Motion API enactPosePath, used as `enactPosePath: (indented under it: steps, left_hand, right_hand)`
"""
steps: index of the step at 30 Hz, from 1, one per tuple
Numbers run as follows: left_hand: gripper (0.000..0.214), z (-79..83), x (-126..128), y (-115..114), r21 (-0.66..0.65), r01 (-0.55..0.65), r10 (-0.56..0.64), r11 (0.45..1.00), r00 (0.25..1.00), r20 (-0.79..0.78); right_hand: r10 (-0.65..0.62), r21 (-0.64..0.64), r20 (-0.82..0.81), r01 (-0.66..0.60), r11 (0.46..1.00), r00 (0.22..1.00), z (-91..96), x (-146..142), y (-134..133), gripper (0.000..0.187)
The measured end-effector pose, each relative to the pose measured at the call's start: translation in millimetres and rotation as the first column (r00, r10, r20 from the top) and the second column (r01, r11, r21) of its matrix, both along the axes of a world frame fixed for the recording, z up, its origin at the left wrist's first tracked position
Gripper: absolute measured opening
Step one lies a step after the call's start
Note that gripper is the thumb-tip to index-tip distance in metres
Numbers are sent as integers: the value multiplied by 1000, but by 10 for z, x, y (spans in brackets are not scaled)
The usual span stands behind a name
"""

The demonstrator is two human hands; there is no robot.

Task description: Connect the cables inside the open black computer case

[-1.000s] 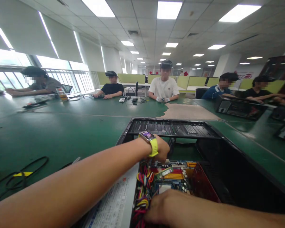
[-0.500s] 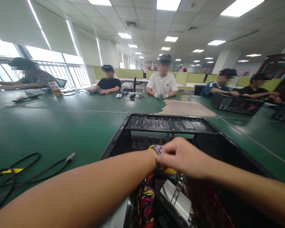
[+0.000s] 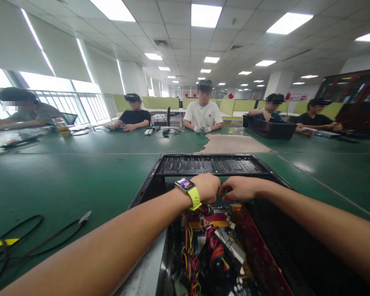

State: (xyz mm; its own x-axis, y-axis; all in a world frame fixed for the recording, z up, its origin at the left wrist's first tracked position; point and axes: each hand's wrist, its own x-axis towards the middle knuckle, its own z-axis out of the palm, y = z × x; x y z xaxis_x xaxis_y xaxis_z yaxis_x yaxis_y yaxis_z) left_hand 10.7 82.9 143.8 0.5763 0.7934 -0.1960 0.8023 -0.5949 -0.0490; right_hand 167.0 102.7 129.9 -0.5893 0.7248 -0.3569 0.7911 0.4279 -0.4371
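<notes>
On the green worktop (image 3: 111, 176), directly in front of the wearer: one black computer case (image 3: 211, 165), laid flat, open side up. Inside: bundles of multicoloured wires (image 3: 217, 253), loosely heaped; a pale metal part (image 3: 234, 248), set askew among the wires; red and yellow slots (image 3: 217, 223); a dark red board (image 3: 262, 250) along the right.

Over the far part of the opening: left hand (image 3: 206, 188), watch (image 3: 185, 184) at the wrist, fingers curled, tips out of sight, grip impossible to tell. Just beside, turned toward it: right hand (image 3: 243, 189), fingers bent, anything pinched too hidden to tell.

Handling, by judgement. Of the case: probably heavy and stiff, best taken by the outer frame at opposite sides, with care at bare edges. Of the wires: likely soft, springy, prone to snag; best gripped at the plug bodies. Of the board and slots: presumably fragile; edges only.

At near left, well apart from the case: black cable (image 3: 8, 255), loosely looped.
</notes>
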Motion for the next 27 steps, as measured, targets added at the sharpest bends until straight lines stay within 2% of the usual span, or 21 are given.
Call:
enactPosePath:
  steps: [2,5,7,9,12,14,18,21,24,27]
  left_hand:
    - [24,79,-29,12,57,0,-7,998,993,117]
    - [37,57,-37,49,86,-36,14,996,970,241]
    - [40,2,-20,43,48,-52,40,997,974,221]
    - [40,-45,1,9,3,-71,70,997,982,175]
    - [48,-101,14,-28,-54,-136,140,989,986,87]
    - [56,-141,8,-14,-144,-169,175,975,984,28]
    - [49,-184,-40,17,-385,-153,147,910,988,-46]
    - [56,-167,-110,-36,-497,-153,132,854,988,-79]
    - [54,-192,-171,-105,-466,-207,167,860,978,-126]
    - [48,-289,-171,-103,-337,-210,201,918,978,-62]
  right_hand:
    - [80,-3,-88,-80,997,993,-93,6,48,31]
    - [-28,-71,-204,13,997,979,-286,-43,95,25]
    - [-103,-108,-220,80,991,970,-400,-77,117,23]
    - [-123,-139,-188,98,985,974,-461,-90,130,17]
    - [-117,-148,-113,100,984,987,-446,-72,130,11]
    - [-107,-122,-60,99,988,993,-398,-53,119,11]
    - [-116,-86,-6,115,990,993,-317,-44,95,13]
    - [-152,-159,-38,144,977,988,-300,-94,65,14]
    - [-203,-248,-193,153,957,960,-320,-210,2,25]
    - [-271,-233,-322,201,951,907,-354,-332,-65,15]
